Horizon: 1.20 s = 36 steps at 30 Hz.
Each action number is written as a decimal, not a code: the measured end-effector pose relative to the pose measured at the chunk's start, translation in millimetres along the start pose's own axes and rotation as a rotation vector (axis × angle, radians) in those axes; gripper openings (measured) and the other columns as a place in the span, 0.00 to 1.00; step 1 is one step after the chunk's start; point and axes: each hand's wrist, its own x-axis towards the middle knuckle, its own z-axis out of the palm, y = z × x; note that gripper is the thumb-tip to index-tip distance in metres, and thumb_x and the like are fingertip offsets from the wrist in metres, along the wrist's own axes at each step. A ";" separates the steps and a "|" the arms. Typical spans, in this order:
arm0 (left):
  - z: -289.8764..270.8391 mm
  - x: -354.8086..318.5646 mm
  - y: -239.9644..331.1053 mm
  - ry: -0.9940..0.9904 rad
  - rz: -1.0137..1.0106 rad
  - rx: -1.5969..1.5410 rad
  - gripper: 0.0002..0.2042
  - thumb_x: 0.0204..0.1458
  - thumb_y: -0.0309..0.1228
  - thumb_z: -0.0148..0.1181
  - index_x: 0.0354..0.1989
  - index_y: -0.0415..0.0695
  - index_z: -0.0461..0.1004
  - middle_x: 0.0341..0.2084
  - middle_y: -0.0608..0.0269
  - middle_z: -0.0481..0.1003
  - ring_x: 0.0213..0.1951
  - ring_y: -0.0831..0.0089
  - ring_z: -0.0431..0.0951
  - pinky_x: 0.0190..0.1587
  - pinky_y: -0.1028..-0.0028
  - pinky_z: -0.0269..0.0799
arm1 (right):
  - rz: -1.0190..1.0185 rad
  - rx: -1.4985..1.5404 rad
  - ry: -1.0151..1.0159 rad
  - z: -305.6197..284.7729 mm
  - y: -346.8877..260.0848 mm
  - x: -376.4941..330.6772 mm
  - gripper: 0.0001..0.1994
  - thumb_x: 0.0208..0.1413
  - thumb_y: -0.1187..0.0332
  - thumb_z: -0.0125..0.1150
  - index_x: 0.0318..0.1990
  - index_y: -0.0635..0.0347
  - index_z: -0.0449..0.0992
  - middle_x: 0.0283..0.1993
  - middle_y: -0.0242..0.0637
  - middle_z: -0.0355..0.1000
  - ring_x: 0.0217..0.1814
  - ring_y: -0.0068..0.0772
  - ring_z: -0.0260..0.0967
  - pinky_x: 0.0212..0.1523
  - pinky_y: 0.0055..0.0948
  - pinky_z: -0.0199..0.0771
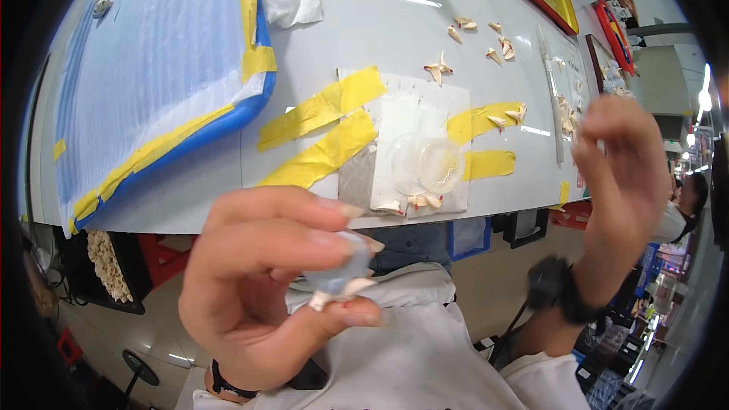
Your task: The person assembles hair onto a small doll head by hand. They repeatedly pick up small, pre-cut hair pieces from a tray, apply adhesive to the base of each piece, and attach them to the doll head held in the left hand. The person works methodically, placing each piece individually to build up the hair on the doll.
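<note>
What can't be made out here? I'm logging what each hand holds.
Head view only:
- Left hand: its fingers cover most of the small pale piece, so its full shape is hidden.
- Right hand: motion-blurred; whether its grip holds anything is unclear.
- Small pieces in the clear cup: too small to identify.

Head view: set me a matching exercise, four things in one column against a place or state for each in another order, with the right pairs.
Things:
1. small pale tooth-shaped piece
2. clear round dish
3. blue-rimmed tray
4. black wristband

Places or states:
A. on the right wrist
B. on the white cloth taped down with yellow tape
C. pinched in the left hand's fingers
D. at the table's left, its rim patched with yellow tape

Pairs: 1-C, 2-B, 3-D, 4-A. The left hand pinches the piece; the right hand is raised, and what it holds cannot be told.
</note>
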 end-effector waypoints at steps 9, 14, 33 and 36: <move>-4.6 1.3 -3.7 0.048 -0.015 0.010 0.28 0.34 0.36 0.72 0.41 0.39 0.63 0.39 0.56 0.64 0.32 0.70 0.73 0.29 0.80 0.72 | 0.061 -0.283 -0.385 11.8 36.8 28.0 0.06 0.39 0.79 0.58 0.28 0.65 0.70 0.29 0.39 0.69 0.28 0.34 0.67 0.31 0.26 0.64; 2.6 5.0 -1.8 0.062 -0.074 -0.096 0.28 0.33 0.33 0.73 0.41 0.39 0.64 0.38 0.56 0.65 0.33 0.67 0.73 0.30 0.78 0.73 | 0.010 -0.289 -0.386 13.0 36.1 23.3 0.07 0.41 0.81 0.56 0.30 0.64 0.69 0.29 0.41 0.68 0.28 0.39 0.67 0.31 0.28 0.66; 4.9 6.1 5.4 -0.052 0.216 0.367 0.21 0.32 0.16 0.68 0.38 0.37 0.69 0.37 0.49 0.67 0.34 0.67 0.73 0.35 0.76 0.72 | 0.003 -0.296 -0.161 12.0 37.5 -10.0 0.08 0.42 0.84 0.53 0.32 0.65 0.71 0.29 0.37 0.67 0.28 0.30 0.63 0.30 0.23 0.62; 8.3 6.2 4.2 -0.017 0.261 0.413 0.20 0.31 0.14 0.67 0.37 0.37 0.70 0.37 0.50 0.67 0.33 0.69 0.74 0.33 0.77 0.73 | 0.003 -0.298 -0.141 10.5 37.5 -4.3 0.07 0.41 0.82 0.56 0.31 0.65 0.71 0.28 0.36 0.67 0.27 0.27 0.63 0.29 0.22 0.62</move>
